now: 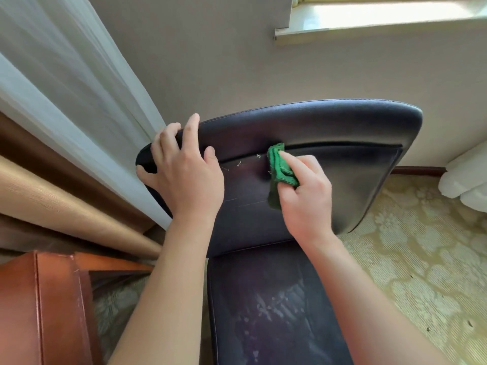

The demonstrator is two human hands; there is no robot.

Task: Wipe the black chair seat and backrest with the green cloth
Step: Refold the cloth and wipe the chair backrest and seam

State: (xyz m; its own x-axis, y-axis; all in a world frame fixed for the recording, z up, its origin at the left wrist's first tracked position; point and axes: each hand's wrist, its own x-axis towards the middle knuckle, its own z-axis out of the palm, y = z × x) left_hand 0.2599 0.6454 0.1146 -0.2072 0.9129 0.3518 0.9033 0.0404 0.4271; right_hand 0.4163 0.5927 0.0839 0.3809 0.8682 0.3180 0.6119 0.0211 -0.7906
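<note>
The black chair backrest [342, 133] fills the middle of the view, with its seat [263, 299] below, showing pale smears. My right hand [305, 191] holds the folded green cloth [279, 167] and presses it against the backrest near a horizontal seam, index finger stretched over the cloth. Small pale specks lie on the leather just left of the cloth. My left hand [181, 167] grips the backrest's upper left corner, fingers curled over its top edge.
White sheer and brown curtains [66, 114] hang at the left, close to the chair. A reddish wooden piece of furniture [39, 306] stands at the lower left. Patterned carpet [421, 259] spreads to the right. A window sill [369, 22] sits above on the wall.
</note>
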